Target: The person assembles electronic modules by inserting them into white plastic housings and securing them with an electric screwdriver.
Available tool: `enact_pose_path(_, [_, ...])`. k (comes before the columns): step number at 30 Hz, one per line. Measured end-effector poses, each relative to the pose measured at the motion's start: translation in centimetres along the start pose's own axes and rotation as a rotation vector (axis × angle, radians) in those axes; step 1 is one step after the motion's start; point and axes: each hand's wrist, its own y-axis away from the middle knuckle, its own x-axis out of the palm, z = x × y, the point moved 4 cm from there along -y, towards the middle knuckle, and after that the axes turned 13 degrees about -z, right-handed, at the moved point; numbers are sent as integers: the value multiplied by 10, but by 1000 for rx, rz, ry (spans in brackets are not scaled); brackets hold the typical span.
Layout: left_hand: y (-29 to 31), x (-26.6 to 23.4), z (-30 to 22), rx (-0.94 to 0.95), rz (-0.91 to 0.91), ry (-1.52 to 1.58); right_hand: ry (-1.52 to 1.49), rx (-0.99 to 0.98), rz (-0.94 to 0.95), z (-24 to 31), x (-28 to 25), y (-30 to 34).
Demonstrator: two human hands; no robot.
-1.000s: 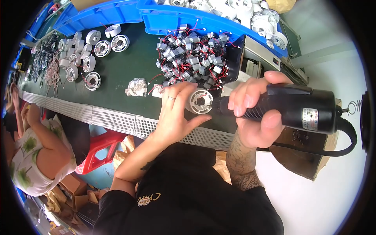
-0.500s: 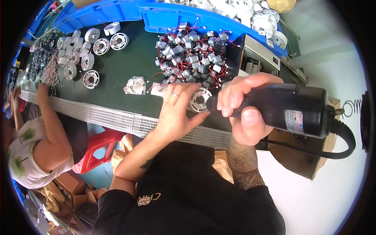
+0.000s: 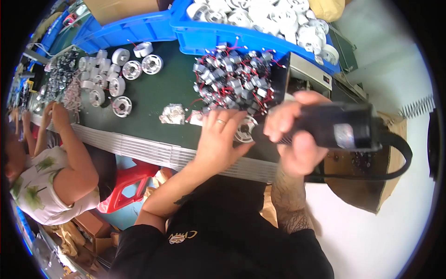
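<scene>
My left hand [image 3: 219,142] rests at the near edge of the green work surface, its fingers and thumb around a white round plastic housing [image 3: 245,129]. A ring is on one finger. My right hand [image 3: 297,135] is wrapped round a black electric screwdriver [image 3: 339,126], held nearly level with its nose toward the housing's right side. Motion smears the screwdriver and right hand, and whether the bit touches the housing cannot be made out. Just beyond my left hand lie a clear bag of small parts [image 3: 173,114] and a heap of small grey motors [image 3: 234,79] with red wires.
Several white round housings [image 3: 122,106] stand further left. Blue bins [image 3: 134,32] line the back, one heaped with white plastic parts [image 3: 278,18]. A white-fronted box [image 3: 311,74] stands right, above a cardboard box [image 3: 357,186]. A co-worker [image 3: 60,181] sits left beside a red stool [image 3: 125,186].
The whole view has shifted, so the bench appears further right and lower. The screwdriver's nose has drawn slightly right off the housing, and its rear has swung left. The co-worker's hands have come together.
</scene>
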Motion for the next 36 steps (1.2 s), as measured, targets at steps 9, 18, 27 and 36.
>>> enact_pose_path(9, [-71,-81,96,-188,-305,-297,-225,68,456,39,-46,-14])
enact_pose_path(18, [-156,-92,131,29,-472,-532,-39,130,192,31,-53,-1])
enact_pose_path(27, [-226,-11,87,-172,39,-649,-36,206,4,30,-55,7])
enact_pose_path(36, [-144,-46,0,62,-197,-76,43,70,137,28,-73,5])
